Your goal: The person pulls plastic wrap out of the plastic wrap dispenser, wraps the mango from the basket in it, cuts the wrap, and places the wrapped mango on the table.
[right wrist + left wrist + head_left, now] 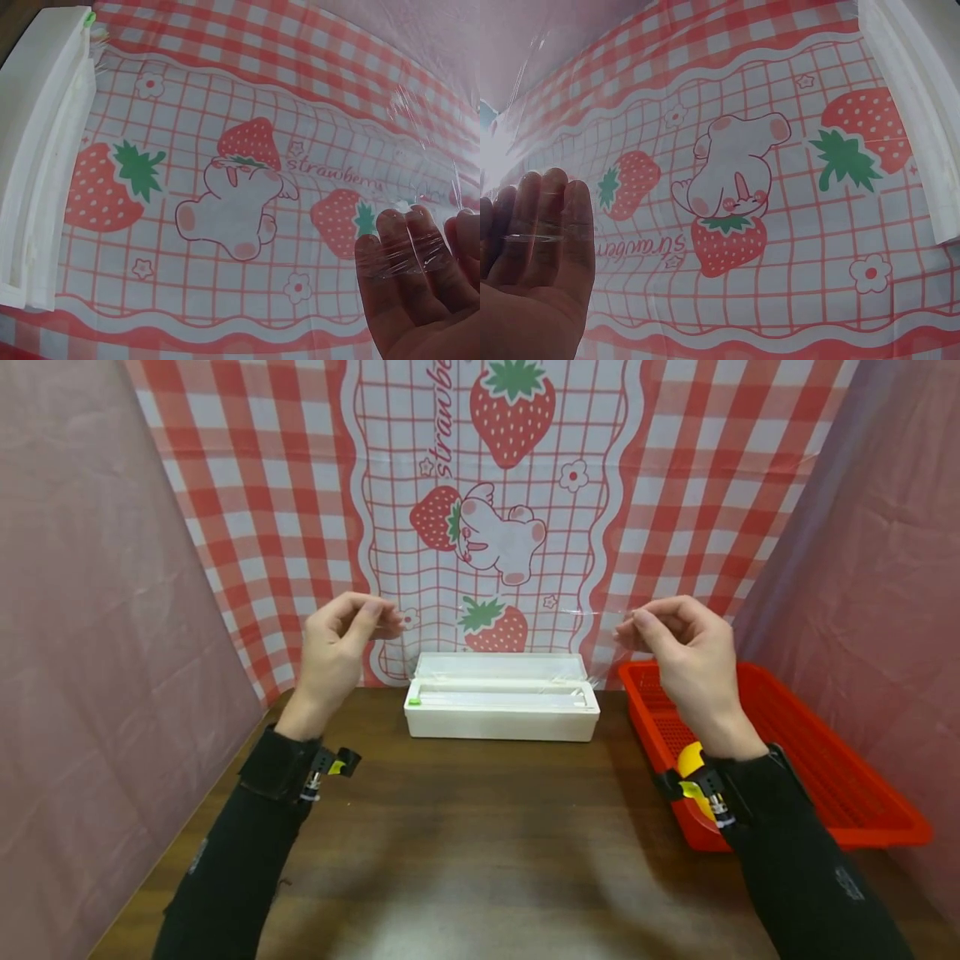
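Observation:
A transparent sheet of cling film [588,612] is stretched in the air between the two hands, its upper edge showing as a faint shiny line. My left hand [335,647] pinches one corner between thumb and forefinger. At the opposite corner, my right hand [686,664] pinches the film the same way. Wrinkled film crosses the right fingers [409,300] in the right wrist view, and a glossy strip lies over the left fingers [544,247] in the left wrist view. Behind and below the hands, a white cling film dispenser [502,724] stands on the table with its lid raised.
A red plastic basket [832,752] stands on the right, partly behind the right forearm, with a yellow object [688,758] in it. The brown wooden table [480,843] ends at a strawberry-patterned checked cloth [502,527]. Pink cloth hangs at both sides.

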Tool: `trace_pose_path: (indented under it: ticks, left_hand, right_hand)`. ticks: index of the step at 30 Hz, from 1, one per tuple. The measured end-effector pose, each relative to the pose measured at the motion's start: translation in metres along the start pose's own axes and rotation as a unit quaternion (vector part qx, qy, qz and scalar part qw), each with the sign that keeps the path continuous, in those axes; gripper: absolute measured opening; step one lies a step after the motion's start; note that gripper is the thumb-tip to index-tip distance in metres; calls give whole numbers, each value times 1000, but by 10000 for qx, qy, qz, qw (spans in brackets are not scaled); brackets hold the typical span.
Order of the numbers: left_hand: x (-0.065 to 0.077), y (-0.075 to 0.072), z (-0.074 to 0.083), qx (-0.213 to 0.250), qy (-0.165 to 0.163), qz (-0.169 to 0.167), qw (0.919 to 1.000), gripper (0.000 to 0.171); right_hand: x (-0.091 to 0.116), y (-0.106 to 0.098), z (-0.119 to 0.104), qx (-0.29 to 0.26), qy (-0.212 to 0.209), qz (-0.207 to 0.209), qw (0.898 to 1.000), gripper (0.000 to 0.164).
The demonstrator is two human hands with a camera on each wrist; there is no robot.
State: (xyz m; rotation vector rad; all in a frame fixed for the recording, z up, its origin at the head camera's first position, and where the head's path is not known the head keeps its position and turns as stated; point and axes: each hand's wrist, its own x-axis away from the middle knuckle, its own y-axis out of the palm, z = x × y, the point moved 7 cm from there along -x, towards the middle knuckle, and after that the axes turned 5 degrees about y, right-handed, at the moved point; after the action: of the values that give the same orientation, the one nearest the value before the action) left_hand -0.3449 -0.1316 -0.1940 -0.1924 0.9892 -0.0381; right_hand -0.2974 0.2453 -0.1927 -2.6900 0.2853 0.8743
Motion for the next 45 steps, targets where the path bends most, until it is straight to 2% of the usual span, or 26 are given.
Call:
trace_pose_path:
  ticks: [4,11,15,27,36,40,45]
  left_hand:
    - [4,-2,3,-115,-42,-67,9999,24]
    - [12,-3,7,66,-54,-279,9996,22]
    - [18,-2,5,38,-132,-347,9993,20]
    - [33,5,0,227,-268,-516,9980,18]
    - [43,17,-11,423,-547,-793,9944,18]
    - [51,21,-18,498,-687,-980,9916,18]
    - [64,23,-25,701,-867,-1228,9861,19]
  right_hand:
    - [5,-1,-3,222,-66,-125,9997,24]
    - [12,-4,-3,264,-335,-542,9976,19]
    - [15,-4,0,123,-307,-793,9963,18]
    - [26,3,9,177,-189,-1140,9931,16]
    - [38,14,28,311,28,-1382,9899,13]
    - [47,19,37,323,195,-1610,9862,12]
    - [57,21,43,569,170,-1838,9812,10]
